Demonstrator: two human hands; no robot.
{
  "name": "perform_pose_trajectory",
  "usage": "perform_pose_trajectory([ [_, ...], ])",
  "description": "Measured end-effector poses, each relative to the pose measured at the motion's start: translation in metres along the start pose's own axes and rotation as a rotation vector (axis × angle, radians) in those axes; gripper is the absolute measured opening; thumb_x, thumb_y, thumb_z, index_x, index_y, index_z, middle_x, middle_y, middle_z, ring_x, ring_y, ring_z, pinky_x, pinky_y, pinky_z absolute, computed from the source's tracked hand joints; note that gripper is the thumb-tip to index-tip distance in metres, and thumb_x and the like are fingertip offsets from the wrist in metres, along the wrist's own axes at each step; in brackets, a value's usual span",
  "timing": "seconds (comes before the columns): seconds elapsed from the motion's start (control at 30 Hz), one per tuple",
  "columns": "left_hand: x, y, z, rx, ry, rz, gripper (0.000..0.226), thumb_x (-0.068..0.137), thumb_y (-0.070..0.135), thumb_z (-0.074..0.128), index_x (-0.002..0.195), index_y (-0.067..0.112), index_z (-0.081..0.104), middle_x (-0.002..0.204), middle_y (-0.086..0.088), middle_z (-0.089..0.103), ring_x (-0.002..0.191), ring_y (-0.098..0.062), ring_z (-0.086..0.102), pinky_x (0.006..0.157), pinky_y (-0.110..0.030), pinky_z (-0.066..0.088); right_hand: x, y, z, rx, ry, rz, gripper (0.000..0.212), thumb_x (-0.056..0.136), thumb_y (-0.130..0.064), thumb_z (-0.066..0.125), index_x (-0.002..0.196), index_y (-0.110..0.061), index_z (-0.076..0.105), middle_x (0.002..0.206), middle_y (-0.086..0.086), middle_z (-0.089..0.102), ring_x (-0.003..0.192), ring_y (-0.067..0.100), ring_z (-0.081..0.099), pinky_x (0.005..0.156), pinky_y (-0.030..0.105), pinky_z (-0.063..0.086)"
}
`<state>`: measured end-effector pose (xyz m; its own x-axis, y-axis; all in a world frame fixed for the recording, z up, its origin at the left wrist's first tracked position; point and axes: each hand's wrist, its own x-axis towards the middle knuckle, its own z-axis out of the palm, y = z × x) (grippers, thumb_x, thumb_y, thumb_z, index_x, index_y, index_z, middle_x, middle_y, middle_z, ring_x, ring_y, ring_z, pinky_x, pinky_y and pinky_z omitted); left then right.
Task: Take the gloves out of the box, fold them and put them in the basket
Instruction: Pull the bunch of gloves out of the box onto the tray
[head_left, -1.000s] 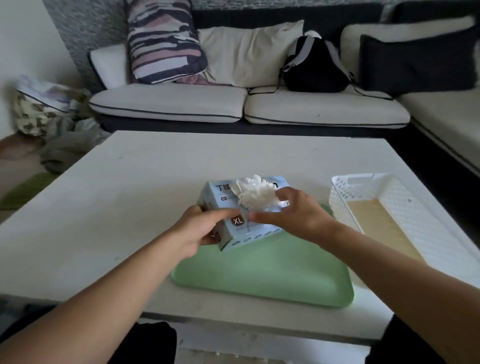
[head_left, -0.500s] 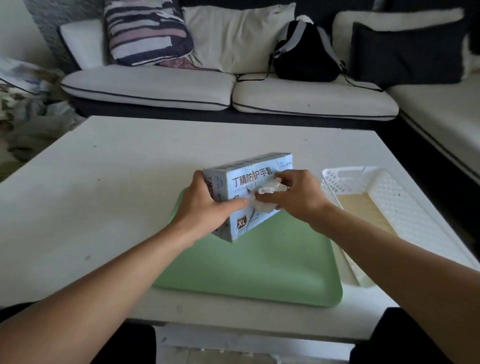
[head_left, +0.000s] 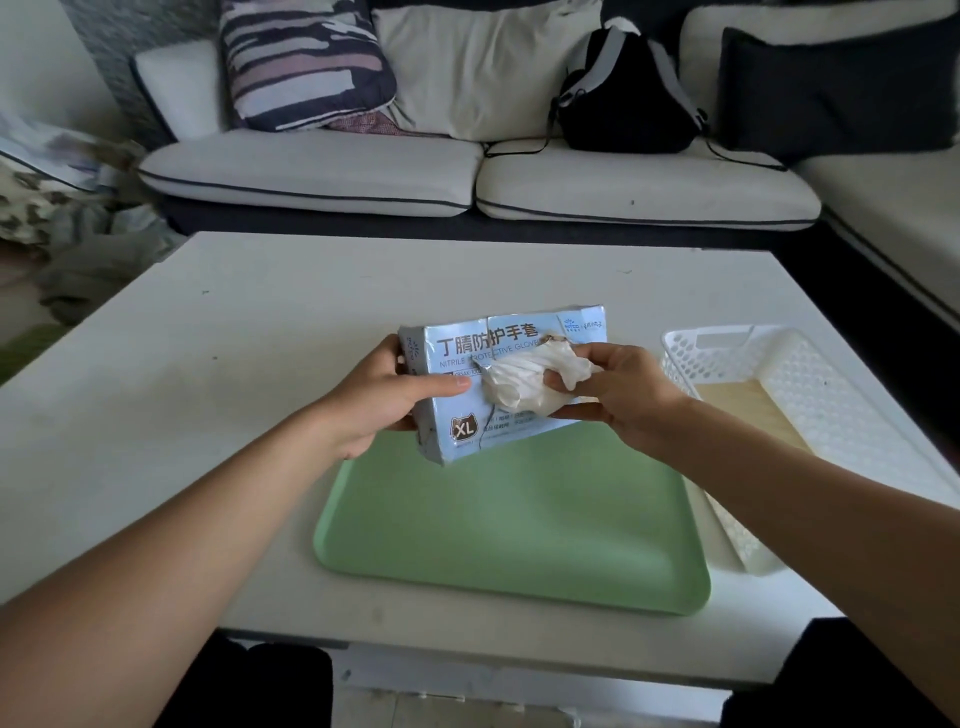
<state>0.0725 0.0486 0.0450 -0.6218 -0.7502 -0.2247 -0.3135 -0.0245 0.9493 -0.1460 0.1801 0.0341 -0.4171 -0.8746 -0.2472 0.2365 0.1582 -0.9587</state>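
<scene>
— How was the box (head_left: 511, 387) held?
— It was gripped at its left end by the left hand (head_left: 382, 397), tilted above the green tray (head_left: 511, 530).
— And the gloves (head_left: 527, 382)?
— A white bunch was pinched by the right hand (head_left: 621, 397) at the box's opening. The white basket (head_left: 795, 415) was set just right of the tray.

Counting now, near to far:
- 2 hands showing: left hand (head_left: 382, 397), right hand (head_left: 626, 397), both working at centre.
- 1 glove box (head_left: 511, 345), sitting between them.
- 1 white glove bunch (head_left: 524, 382) sticking out; no. of gloves in it, can't tell.
- 1 green tray (head_left: 511, 525), near centre.
- 1 white basket (head_left: 800, 400), right.
- 1 table (head_left: 171, 395).
- Far side: 1 sofa (head_left: 311, 174), carrying 4 cushions, 1 black backpack (head_left: 626, 101).
</scene>
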Motion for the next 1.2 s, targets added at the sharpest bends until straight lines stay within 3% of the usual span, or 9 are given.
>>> perform_pose_trajectory([
  [0.27,0.009,-0.001,-0.008,-0.156,-0.07,-0.141,0.029,0.083,0.027,0.074,0.111,0.025,0.068,0.099,-0.004,0.078,0.088,-0.026,0.073,0.074,-0.038,0.058,-0.003,-0.005,-0.003,0.041,-0.082,-0.175,0.036,0.068,0.002,0.076,0.098,0.016,0.062,0.087,0.015,0.074,0.079,0.027,0.074,0.065,0.032,0.061],
  [0.43,0.008,0.001,-0.004,-0.183,-0.054,-0.177,0.023,0.09,0.03,0.071,0.11,0.02,0.069,0.098,-0.007,0.078,0.08,-0.024,0.073,0.069,-0.036,0.059,-0.01,-0.011,0.002,-0.307,0.042,-0.398,0.028,0.081,-0.005,0.081,0.093,0.011,0.062,0.088,0.029,0.069,0.082,0.036,0.074,0.073,0.042,0.063],
  [0.5,0.006,0.001,0.002,-0.191,-0.01,-0.127,0.023,0.089,0.028,0.074,0.11,0.021,0.068,0.098,-0.006,0.079,0.082,-0.023,0.075,0.071,-0.038,0.06,-0.013,-0.016,0.004,-0.519,0.118,-0.387,0.049,0.075,-0.031,0.087,0.107,-0.006,0.059,0.093,0.015,0.071,0.084,0.029,0.073,0.073,0.046,0.062],
  [0.6,-0.001,0.001,0.018,-0.109,0.087,0.022,0.018,0.083,0.021,0.081,0.095,0.026,0.068,0.085,0.009,0.078,0.077,-0.012,0.075,0.072,-0.037,0.059,-0.025,-0.021,0.021,-0.694,0.135,-0.249,0.105,0.054,-0.055,0.092,0.134,-0.032,0.029,0.116,-0.002,0.058,0.102,0.019,0.062,0.086,0.038,0.055],
  [0.7,-0.007,0.0,0.031,-0.032,0.17,0.078,0.046,0.065,0.035,0.09,0.102,0.03,0.063,0.094,0.01,0.076,0.086,-0.014,0.074,0.077,-0.042,0.061,-0.028,-0.013,0.038,-0.826,0.253,-0.282,0.107,0.049,-0.052,0.096,0.134,-0.028,0.035,0.113,-0.003,0.05,0.1,0.016,0.053,0.079,0.026,0.044],
  [0.8,-0.007,0.0,0.034,-0.005,0.195,0.068,0.054,0.064,0.038,0.091,0.107,0.029,0.06,0.099,0.01,0.075,0.091,-0.014,0.073,0.078,-0.042,0.061,-0.022,-0.011,0.034,-0.647,0.329,-0.305,0.07,0.053,-0.04,0.098,0.106,-0.021,0.058,0.089,-0.013,0.063,0.079,0.006,0.062,0.056,0.013,0.048],
  [0.9,-0.005,0.0,0.029,-0.062,0.151,0.043,0.029,0.081,0.028,0.084,0.103,0.027,0.066,0.093,0.009,0.077,0.087,-0.016,0.075,0.074,-0.039,0.062,-0.018,-0.012,0.025,-0.461,0.339,-0.309,0.042,0.057,-0.023,0.098,0.082,-0.018,0.065,0.079,-0.007,0.071,0.067,0.009,0.065,0.049,0.019,0.049],
  [0.97,-0.002,0.001,0.021,-0.119,0.103,-0.017,0.036,0.083,0.032,0.081,0.113,0.024,0.064,0.1,0.001,0.078,0.09,-0.023,0.076,0.069,-0.038,0.061,-0.018,-0.013,0.023,-0.28,0.31,-0.292,0.036,0.059,-0.011,0.097,0.078,-0.013,0.066,0.069,-0.004,0.069,0.058,0.008,0.061,0.048,0.02,0.046],
  [1.2,0.003,0.003,-0.002,-0.307,-0.008,-0.196,0.027,0.086,0.037,0.073,0.105,0.018,0.069,0.087,-0.007,0.074,0.08,-0.027,0.072,0.07,-0.038,0.058,-0.018,-0.027,0.017,0.2,0.13,-0.263,0.042,0.058,0.004,0.083,0.095,-0.009,0.068,0.087,0.006,0.075,0.086,0.026,0.071,0.078,0.039,0.059],
])
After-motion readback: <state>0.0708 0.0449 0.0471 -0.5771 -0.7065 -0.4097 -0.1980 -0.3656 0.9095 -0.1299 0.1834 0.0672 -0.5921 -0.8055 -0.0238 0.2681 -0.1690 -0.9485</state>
